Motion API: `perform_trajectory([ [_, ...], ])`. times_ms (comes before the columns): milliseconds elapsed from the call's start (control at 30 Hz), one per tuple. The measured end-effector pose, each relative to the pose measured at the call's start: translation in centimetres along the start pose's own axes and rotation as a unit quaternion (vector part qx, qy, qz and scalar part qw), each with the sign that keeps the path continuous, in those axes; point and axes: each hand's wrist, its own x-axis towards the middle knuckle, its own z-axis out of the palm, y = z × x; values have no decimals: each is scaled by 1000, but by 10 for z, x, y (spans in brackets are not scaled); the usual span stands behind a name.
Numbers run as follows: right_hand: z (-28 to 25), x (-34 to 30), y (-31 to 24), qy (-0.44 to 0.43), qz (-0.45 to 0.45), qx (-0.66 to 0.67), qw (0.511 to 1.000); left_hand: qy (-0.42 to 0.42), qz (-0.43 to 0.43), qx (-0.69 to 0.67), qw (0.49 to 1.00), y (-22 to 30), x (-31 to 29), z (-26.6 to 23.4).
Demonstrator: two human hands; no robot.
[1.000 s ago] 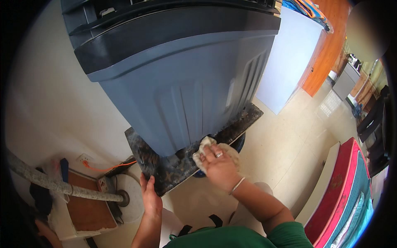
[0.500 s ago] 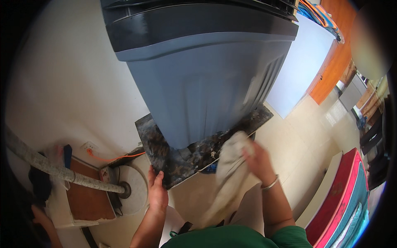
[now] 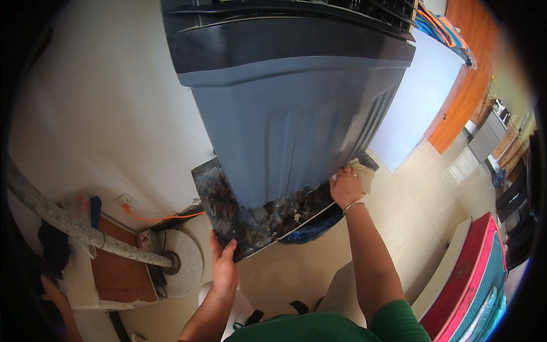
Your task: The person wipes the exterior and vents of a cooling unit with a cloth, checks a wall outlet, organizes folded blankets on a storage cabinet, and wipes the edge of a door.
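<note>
A tall grey air cooler (image 3: 285,125) with a black top stands on a dark, stained stone-patterned slab (image 3: 250,231). My right hand (image 3: 346,187) presses a beige cloth (image 3: 363,175) onto the slab's right end, close to the cooler's base. The cloth is bunched under and beside the fingers. My left hand (image 3: 225,265) is at the slab's near left corner, fingers stretched and apart, fingertips touching its edge. Beneath the slab's front edge, part of a dark blue rounded tub (image 3: 313,229) shows.
A white wall with an orange cord (image 3: 165,217) is on the left, beside a pole on a round white base (image 3: 188,256). A brown-topped box (image 3: 122,262) stands there. Right are a white panel (image 3: 421,85) and a stack of red and teal cushions (image 3: 473,279).
My right hand has moved forward and right, taking the cloth from in front of the slab onto its right end. My left hand stays at the corner. The view has shifted slightly.
</note>
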Motion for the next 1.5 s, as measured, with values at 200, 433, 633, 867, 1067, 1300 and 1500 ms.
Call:
perform_trajectory([
  [200, -27, -36, -32, -12, -279, 87, 956, 24, 20, 33, 999, -1, -2, 4],
  [433, -17, -4, 10, -51, -120, -13, 991, 5, 2, 21, 1000, 3, -1, -2],
  [633, -19, 19, -2, -92, 43, -40, 994, 14, 2, 26, 1000, -1, 0, 0],
  [867, -13, -16, -40, 32, -184, -34, 982, 12, 16, 42, 999, 1, -1, 3],
  [1067, -21, -37, -80, -82, -253, 148, 953, 4, 17, 34, 999, -2, 1, 2],
  [1300, -55, -54, -69, -26, -427, 218, 877, 21, 22, 58, 998, -1, 2, 0],
  [1500, -48, -49, -39, -15, -427, 225, 876, 11, 39, 49, 998, -3, 0, 3],
])
